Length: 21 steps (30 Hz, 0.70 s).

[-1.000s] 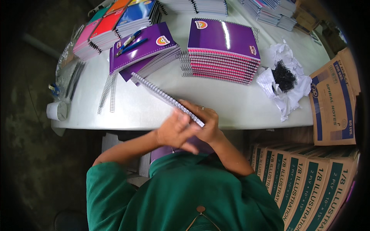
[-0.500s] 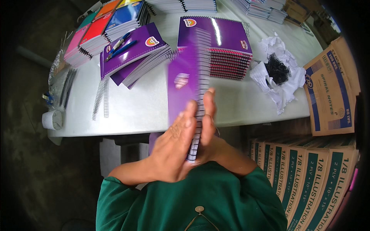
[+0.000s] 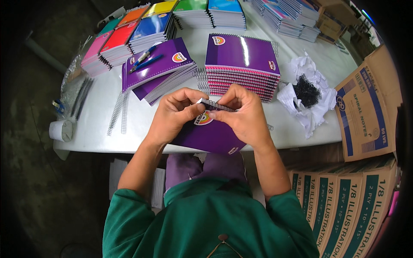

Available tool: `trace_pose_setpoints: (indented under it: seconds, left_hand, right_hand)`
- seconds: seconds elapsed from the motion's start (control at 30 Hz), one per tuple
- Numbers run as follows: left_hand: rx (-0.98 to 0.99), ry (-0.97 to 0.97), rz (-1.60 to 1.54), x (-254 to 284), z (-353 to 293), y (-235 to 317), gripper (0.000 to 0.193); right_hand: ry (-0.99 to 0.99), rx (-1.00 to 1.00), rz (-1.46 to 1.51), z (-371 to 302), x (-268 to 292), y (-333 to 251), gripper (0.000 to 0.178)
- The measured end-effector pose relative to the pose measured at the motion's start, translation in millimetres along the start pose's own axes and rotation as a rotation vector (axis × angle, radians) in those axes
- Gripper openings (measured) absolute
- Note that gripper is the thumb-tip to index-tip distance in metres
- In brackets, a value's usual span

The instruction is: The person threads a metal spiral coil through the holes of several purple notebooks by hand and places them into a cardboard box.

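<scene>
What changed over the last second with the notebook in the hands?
The purple notebook went from raised upright between both palms to lying flat at the table edge, spiral side away from the person. The left hand and right hand now pinch its spiral at the top. The stacks, loose coils and paper stayed put.

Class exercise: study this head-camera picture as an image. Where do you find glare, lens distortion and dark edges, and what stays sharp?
In the head view, glare streaks the glossy cover atop the purple notebook stack; the white table edge bows with fisheye distortion; a black vignette rings the frame's corners; the left hand, right hand and held purple notebook are sharp, evenly lit.
</scene>
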<state>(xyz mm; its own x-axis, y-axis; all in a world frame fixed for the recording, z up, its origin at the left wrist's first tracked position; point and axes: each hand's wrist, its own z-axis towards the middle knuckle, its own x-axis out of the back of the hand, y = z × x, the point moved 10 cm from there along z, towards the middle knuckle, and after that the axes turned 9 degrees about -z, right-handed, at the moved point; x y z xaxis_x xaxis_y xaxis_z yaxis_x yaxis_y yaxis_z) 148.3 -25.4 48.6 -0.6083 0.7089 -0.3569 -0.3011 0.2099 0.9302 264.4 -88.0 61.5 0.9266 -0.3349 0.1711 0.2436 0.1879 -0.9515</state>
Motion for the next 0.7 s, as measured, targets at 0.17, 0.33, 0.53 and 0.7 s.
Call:
trace_pose_setpoints:
  seconds: [0.17,0.33,0.53,0.7]
  left_hand:
    - [0.003,-0.129,0.113,4,11,4,0.012]
    - [-0.327,-0.120,0.775,-9,13,63,0.042]
    - [-0.232,0.143,0.161,-27,70,52,0.046]
    - [-0.488,0.521,1.195,3,111,41,0.031]
  right_hand:
    - [0.022,0.107,-0.226,-5,-13,-11,0.025]
    - [0.322,0.300,-0.085,-10,38,-39,0.026]
    - [0.812,0.395,0.301,10,125,-25,0.043]
    - [0.968,0.101,-0.684,28,146,57,0.041]
